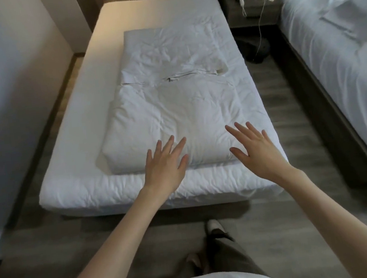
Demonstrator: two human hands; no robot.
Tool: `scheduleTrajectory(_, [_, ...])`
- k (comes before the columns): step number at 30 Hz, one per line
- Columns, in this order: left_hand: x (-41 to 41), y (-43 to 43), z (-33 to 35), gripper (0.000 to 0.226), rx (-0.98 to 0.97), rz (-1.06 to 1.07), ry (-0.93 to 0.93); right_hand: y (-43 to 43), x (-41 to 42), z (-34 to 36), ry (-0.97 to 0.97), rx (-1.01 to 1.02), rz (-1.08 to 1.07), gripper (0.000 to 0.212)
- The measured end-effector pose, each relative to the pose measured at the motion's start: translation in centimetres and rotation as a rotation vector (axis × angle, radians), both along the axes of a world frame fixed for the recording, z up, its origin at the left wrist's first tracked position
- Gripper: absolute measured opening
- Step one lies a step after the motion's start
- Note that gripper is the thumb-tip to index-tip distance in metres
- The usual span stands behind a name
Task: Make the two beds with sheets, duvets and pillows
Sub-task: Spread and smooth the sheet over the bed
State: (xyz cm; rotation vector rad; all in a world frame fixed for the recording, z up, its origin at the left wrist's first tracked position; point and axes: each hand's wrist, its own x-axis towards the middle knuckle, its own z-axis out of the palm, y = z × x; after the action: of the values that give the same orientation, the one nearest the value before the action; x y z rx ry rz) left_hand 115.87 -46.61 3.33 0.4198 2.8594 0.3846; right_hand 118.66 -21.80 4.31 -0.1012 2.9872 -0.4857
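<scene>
A single bed (75,194) with a white fitted cover stands lengthwise in front of me. A folded white duvet (171,115) lies on its middle, with a folded sheet or pillowcase (185,74) tucked at the fold. My left hand (165,163) reaches out with fingers spread, at the duvet's near edge. My right hand (256,147) does the same at the duvet's near right corner. Neither holds anything. A second bed (336,61) with rumpled white bedding is at the right.
A dark nightstand (253,9) with cords and small items sits between the bed heads. A dark object (252,49) lies on the wooden floor in the aisle. A wall runs close along the left side. My feet stand at the bed's foot.
</scene>
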Motion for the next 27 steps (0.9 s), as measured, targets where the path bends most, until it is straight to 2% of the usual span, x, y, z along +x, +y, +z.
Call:
scheduleTrajectory(5, [2.5,3.5,3.2,0.055,0.008,-0.079,0.066,2.2,3.1,2.4,0.069,0.036,-0.023,0.06])
scheduleTrajectory(13, [3.8,14.8,6.0,0.057,-0.017,-0.157,0.199,10.9,5.9,4.2,0.215,0.102,-0.089,0.06])
scheduleTrajectory(18, [5.1,24.0,5.9,0.058,-0.015,-0.081,0.23,18.9,7.4,4.6,0.205,0.084,-0.105,0.06])
scheduleTrajectory(27, [5.8,39.6,5.7,0.057,0.009,0.032,0.222,32.5,7.0,6.5,0.197,0.065,-0.014,0.06])
